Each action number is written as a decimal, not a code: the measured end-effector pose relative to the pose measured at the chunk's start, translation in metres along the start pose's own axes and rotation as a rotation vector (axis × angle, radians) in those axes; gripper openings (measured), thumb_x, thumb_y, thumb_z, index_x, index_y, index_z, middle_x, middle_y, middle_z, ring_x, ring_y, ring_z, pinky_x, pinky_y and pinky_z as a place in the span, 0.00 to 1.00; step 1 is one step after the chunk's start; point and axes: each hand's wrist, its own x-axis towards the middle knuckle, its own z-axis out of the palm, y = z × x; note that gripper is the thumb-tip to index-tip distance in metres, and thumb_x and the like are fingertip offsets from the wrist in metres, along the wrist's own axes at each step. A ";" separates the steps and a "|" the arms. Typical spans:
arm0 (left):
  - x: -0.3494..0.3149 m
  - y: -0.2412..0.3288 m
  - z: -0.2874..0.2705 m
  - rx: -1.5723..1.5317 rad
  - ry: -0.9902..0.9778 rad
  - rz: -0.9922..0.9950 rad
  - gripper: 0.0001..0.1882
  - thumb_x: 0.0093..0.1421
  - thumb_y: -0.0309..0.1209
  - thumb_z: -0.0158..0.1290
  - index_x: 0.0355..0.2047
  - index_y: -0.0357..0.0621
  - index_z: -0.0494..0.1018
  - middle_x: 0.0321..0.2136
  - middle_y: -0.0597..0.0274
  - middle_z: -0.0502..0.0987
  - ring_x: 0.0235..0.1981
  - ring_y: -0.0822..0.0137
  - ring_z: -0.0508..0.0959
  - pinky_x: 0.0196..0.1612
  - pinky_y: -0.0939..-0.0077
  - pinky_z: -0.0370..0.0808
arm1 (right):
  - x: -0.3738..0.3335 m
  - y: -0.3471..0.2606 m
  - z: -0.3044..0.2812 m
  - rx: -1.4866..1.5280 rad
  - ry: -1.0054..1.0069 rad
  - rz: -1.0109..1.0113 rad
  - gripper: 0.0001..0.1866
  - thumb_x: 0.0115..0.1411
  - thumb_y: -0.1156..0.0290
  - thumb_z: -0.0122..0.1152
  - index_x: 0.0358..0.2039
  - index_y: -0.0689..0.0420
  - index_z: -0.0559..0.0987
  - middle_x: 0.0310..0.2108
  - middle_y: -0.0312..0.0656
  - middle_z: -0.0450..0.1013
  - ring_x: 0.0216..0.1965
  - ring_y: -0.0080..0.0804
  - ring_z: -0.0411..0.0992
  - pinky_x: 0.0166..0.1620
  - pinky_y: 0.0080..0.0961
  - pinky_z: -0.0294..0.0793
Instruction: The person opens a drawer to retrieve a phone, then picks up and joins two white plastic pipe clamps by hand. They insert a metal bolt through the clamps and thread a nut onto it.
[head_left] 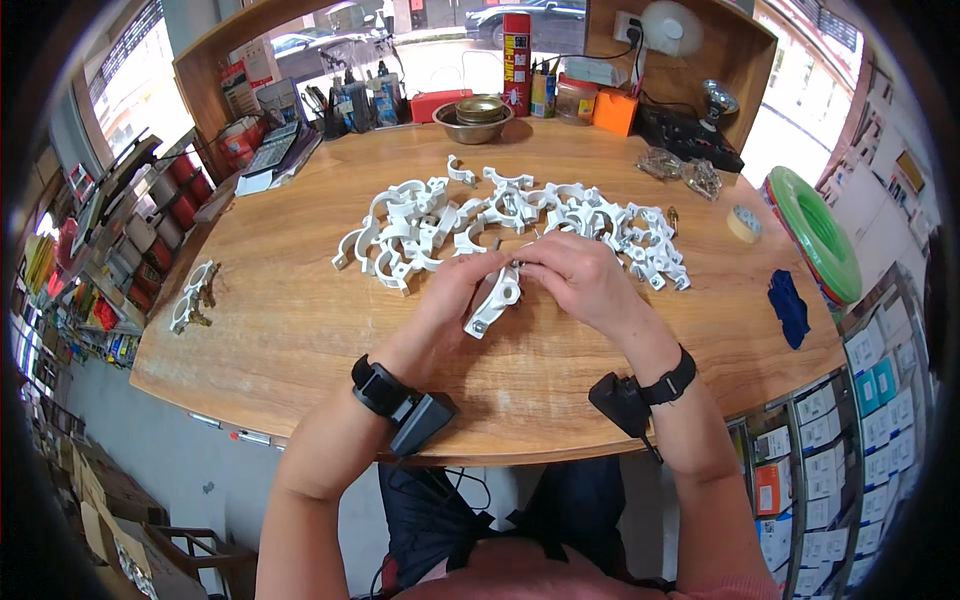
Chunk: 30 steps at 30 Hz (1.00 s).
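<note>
Left hand (462, 285) and right hand (578, 278) are meeting over a white bracket (495, 305), which is slanting down toward the person's left on the near side of the heap, above bare tabletop. Its surface is looking smooth and plastic; it is curving like an arc, with a round hole (511, 294) showing in its side and a small metal fastener (479, 327) sitting at its lower end. Similar pieces are lying in a loose white heap (415, 222), their arcs and lugs tangling together, while a few bracket pieces with brass-coloured fittings (192, 297) are resting apart at the left. Everything is standing on a wooden table (300, 320) whose grain is running in warm brown streaks. A dark blue cloth (789, 308) is lying crumpled near a pale tape roll (744, 223).

The left fingers are bending inward and gripping the bracket near its upper end; the right thumb and fingers are pinching tightly there too, hiding exactly which part they are pressing.

At the back, a red spray can (516, 65) is carrying light lettering. At the lower right, boxes (880, 450) are showing pale labels, their print too small to read.
</note>
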 end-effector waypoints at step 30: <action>0.003 -0.003 -0.007 0.102 -0.004 0.075 0.08 0.55 0.32 0.48 0.25 0.40 0.70 0.16 0.69 0.71 0.12 0.81 0.66 0.12 0.87 0.59 | 0.002 0.000 0.006 -0.049 0.010 -0.068 0.09 0.46 0.77 0.59 0.31 0.60 0.76 0.25 0.43 0.70 0.27 0.37 0.70 0.30 0.26 0.70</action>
